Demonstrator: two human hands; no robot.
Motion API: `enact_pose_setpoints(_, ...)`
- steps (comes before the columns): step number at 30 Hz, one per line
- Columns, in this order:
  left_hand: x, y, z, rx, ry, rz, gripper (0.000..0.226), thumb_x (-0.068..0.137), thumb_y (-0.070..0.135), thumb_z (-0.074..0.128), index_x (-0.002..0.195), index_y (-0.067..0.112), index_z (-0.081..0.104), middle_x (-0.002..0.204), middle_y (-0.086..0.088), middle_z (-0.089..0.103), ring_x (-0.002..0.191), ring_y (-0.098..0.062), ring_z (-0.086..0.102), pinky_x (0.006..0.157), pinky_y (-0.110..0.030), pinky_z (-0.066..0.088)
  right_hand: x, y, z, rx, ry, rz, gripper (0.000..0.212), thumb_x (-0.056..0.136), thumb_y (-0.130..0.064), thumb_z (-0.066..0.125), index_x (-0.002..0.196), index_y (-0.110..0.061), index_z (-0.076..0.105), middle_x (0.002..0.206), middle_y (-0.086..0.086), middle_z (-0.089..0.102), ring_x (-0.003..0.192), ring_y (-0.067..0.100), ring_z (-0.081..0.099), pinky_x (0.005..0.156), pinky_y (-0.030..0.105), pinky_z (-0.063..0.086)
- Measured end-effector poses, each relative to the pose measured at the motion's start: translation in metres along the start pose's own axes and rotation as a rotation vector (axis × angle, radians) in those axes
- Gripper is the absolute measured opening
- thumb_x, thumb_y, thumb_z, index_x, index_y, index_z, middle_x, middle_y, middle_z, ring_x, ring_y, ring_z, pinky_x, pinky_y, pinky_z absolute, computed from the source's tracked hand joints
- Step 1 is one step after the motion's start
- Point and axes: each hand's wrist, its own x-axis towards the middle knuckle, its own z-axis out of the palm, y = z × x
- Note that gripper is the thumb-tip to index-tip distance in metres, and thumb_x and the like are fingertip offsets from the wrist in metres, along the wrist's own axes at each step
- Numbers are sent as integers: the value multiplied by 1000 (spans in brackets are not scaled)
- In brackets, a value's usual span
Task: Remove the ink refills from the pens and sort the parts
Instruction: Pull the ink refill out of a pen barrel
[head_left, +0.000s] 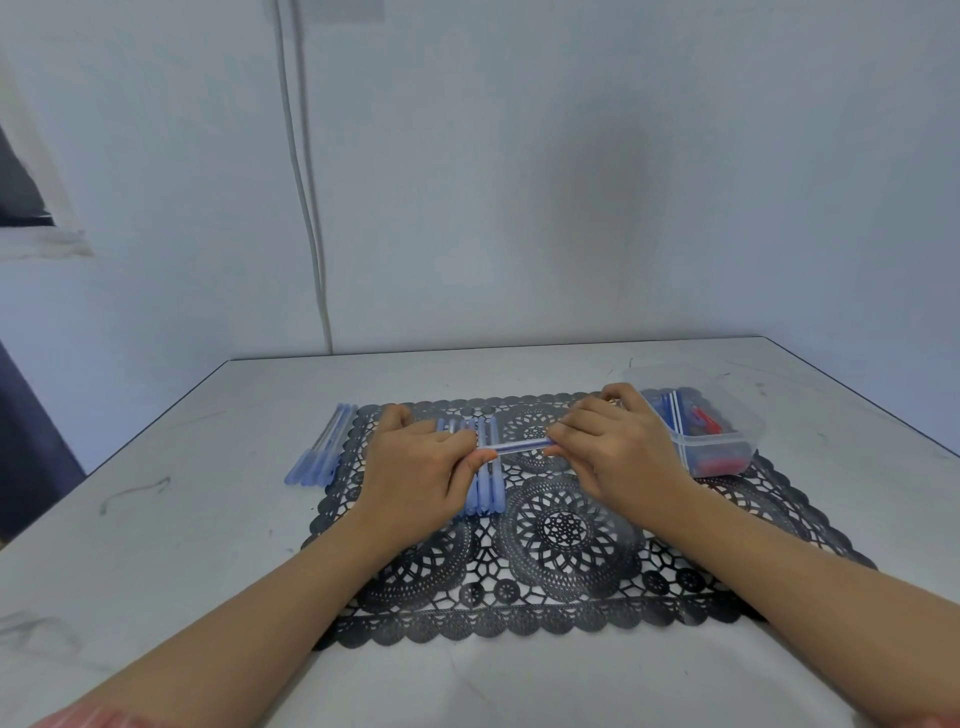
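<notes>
I hold one clear pen (514, 447) with a blue refill inside level above the black lace mat (566, 530). My left hand (415, 467) pinches its left end and my right hand (608, 441) pinches its right end. Below and behind the held pen, several blue pens (485, 488) lie side by side on the mat, partly hidden by my left hand. Another group of blue pens (322, 447) lies at the mat's left edge.
A clear plastic box (727, 441) stands at the mat's right corner with blue and red pen parts inside. The white table (156, 519) meets the wall at the back, where a cable hangs down.
</notes>
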Motion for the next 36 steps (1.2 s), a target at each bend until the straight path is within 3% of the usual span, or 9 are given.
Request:
enact_pose_setpoints(9,-2,-5,4,14,42,7,37,96,40,45,63,24,50,48,9,49,47,-15,37,71,-33,32,1,-4,-1,130,-74,82,26,87,-23,51,87,-8,71,81,2,69,76,20,63,72,32,51)
enact_pose_setpoints(16,-2,-6,6,18,54,50,41,96,43,44,60,23,50,48,10,50,47,-14,40,74,-33,32,4,-6,-7,155,-59,143,8,76,-19,68,77,-11,66,77,1,66,72,18,61,63,32,52)
enact_pose_setpoints(21,-2,-7,6,23,83,28,41,96,41,45,60,22,51,47,9,49,47,-15,40,73,-33,32,1,-8,-2,120,-201,195,37,87,-35,47,107,-10,67,98,4,69,90,20,63,77,38,54)
enact_pose_setpoints(23,-2,-8,6,39,91,17,41,95,42,46,60,22,51,47,8,49,47,-15,41,73,-33,32,1,-10,-2,131,-233,197,40,88,-35,43,110,-10,66,101,4,69,94,21,64,81,39,53)
enact_pose_setpoints(36,-2,-9,9,36,103,-6,43,97,45,42,61,22,51,48,8,49,48,-16,41,72,-35,34,0,-6,-1,185,11,70,21,84,-14,56,95,-10,73,87,2,71,80,16,63,74,33,51)
